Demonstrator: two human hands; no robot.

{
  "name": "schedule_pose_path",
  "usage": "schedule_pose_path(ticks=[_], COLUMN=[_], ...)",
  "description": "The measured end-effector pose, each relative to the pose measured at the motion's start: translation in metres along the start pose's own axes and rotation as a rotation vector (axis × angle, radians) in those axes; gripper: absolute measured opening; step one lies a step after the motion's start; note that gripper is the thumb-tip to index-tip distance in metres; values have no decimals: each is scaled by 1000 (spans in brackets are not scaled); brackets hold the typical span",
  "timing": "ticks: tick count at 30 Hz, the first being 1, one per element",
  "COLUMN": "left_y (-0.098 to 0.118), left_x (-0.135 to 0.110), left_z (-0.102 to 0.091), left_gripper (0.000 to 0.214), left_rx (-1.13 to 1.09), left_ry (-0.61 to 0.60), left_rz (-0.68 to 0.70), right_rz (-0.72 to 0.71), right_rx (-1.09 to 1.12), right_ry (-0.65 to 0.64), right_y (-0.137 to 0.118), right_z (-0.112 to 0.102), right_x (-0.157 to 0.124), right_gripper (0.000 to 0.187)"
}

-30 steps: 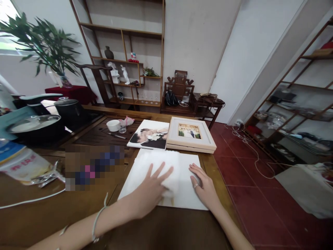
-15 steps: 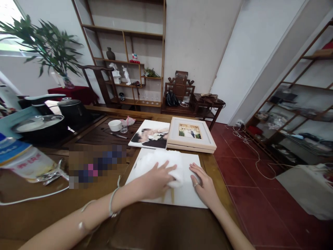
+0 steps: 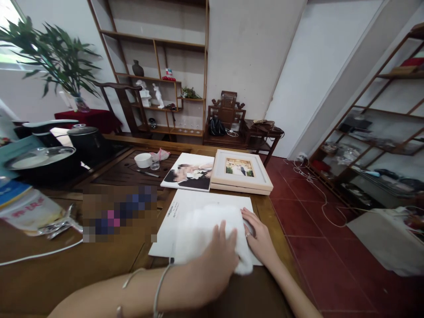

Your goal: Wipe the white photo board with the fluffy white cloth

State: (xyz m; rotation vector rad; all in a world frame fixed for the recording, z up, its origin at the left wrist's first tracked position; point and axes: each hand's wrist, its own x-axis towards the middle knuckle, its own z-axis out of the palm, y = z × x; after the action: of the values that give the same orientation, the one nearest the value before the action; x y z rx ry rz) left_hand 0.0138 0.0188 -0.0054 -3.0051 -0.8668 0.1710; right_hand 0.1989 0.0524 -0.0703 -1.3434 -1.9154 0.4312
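A flat white board (image 3: 185, 207) lies on the wooden table (image 3: 82, 269) in front of me. On top of it is a soft white cloth (image 3: 205, 229). My left hand (image 3: 215, 260) presses flat on the cloth near the board's front edge, fingers stretched out. At the board's right edge, my right hand (image 3: 260, 240) rests palm down with fingers apart, a ring on one finger, touching the cloth's side.
Behind the board lie a photo print (image 3: 188, 172) and a pale framed picture (image 3: 241, 174). A white bowl (image 3: 143, 160), dark pots (image 3: 82, 139) and a foil packet (image 3: 29, 212) stand at the left. Red tile floor with cables runs along the right; shelves line the walls.
My left hand has dragged the cloth back toward me and to the right, from the board's middle to its front edge. The right hand has stayed in place.
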Motion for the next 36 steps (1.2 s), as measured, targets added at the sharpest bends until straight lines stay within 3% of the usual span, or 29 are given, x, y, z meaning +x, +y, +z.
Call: schedule_pose_path(ticks=[3, 6, 11, 15, 18, 21, 25, 30, 33, 36], left_y=[24, 23, -14, -45, -53, -43, -8, 30, 27, 3], left_x=[-18, -23, 1, 27, 35, 33, 17, -14, -31, -37], left_z=[12, 8, -7, 6, 19, 20, 14, 24, 15, -15], left_gripper=[28, 27, 30, 30, 27, 24, 20, 24, 25, 17], left_rx=[16, -28, -65, -73, -60, -44, -29, -7, -10, -103], left_ry=[18, 9, 27, 116, 176, 235, 259, 290, 208, 40], left_rz=[97, 106, -65, -155, -124, -38, 91, 244, 257, 305], right_rz=[8, 15, 15, 39, 153, 311, 421, 413, 376, 260], right_rx=[15, 24, 20, 63, 158, 308, 494, 546, 427, 319], right_ry=[-11, -10, -10, 0, 53, 160, 282, 233, 182, 137], right_y=[-2, -3, 0, 0, -1, -2, -3, -8, -11, -9], right_z=[-1, -1, 0, -1, -2, -3, -5, -9, -9, -6], right_x=[0, 0, 0, 0, 0, 1, 4, 4, 2, -1], right_gripper=[36, 35, 36, 38, 34, 35, 39, 41, 35, 26])
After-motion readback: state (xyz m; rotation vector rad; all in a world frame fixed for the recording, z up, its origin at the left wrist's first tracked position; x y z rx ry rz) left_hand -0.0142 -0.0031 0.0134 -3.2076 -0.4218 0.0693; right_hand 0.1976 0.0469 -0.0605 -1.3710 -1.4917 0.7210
